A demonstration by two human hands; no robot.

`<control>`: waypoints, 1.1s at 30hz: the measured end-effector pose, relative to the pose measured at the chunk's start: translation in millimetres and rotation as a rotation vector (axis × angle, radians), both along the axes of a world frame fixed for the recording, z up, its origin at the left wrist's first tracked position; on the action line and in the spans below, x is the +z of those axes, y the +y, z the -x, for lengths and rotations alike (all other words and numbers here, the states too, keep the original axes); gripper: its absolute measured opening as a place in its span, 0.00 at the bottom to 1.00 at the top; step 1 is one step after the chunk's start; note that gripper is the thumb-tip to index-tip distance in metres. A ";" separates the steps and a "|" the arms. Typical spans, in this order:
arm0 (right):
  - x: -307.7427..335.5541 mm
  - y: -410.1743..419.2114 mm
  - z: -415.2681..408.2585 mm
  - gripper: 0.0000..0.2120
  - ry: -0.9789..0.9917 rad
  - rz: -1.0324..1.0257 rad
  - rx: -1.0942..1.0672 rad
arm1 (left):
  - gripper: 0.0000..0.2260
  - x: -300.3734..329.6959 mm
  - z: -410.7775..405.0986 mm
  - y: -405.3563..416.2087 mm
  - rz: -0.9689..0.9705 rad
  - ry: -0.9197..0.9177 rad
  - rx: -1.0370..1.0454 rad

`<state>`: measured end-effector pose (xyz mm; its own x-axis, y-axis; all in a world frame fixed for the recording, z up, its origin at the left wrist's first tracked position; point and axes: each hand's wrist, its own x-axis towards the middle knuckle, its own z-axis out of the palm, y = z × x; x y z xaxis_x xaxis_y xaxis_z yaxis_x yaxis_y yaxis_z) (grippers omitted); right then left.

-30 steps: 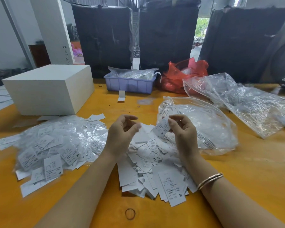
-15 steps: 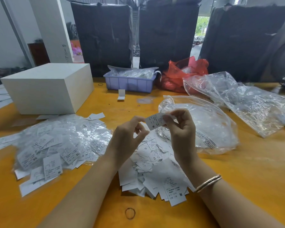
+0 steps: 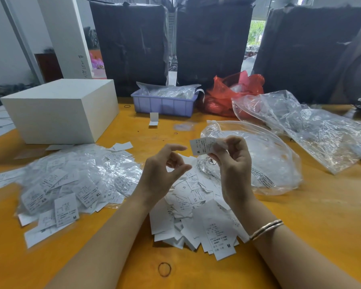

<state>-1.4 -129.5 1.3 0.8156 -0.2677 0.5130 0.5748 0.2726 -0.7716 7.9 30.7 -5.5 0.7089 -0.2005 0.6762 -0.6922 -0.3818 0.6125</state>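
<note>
My right hand (image 3: 234, 163) pinches a small white size label (image 3: 202, 145) marked M, held up above a loose pile of white paper labels (image 3: 198, 217) on the orange table (image 3: 313, 222). My left hand (image 3: 163, 170) hovers just left of the label with its fingers loosely curled and nothing in it. A second heap of labels sealed in small clear bags (image 3: 71, 180) lies to the left. Behind my right hand lies a clear plastic bag (image 3: 273, 161) with its mouth open.
A white box (image 3: 61, 109) stands at the back left. A lilac plastic tray (image 3: 165, 104) of bagged items and a red plastic bag (image 3: 231, 90) sit at the back. Crumpled clear bags (image 3: 313, 126) lie at the right. A rubber band (image 3: 164, 269) lies near the front edge.
My right hand lifted one label from the pile by the bag and raised it. My left hand rose toward it, then its fingers drew slightly away from the label.
</note>
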 end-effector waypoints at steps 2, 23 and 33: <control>-1.1 -0.4 0.3 0.15 -0.007 0.037 0.012 | 0.17 -0.5 0.0 -0.2 -0.011 -0.002 -0.001; -8.4 -6.4 0.0 0.14 -0.002 0.355 0.033 | 0.14 -1.8 -1.7 3.3 -0.023 0.009 0.015; -5.2 -3.4 2.0 0.14 -0.005 0.273 0.043 | 0.14 1.8 -0.1 3.0 0.150 0.123 -0.019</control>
<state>-3.4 -132.8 -3.9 0.8206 -0.0837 0.5653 0.5710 0.0789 -0.8172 8.0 33.7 -3.6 0.7850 -0.1184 0.6081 -0.6150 -0.2670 0.7420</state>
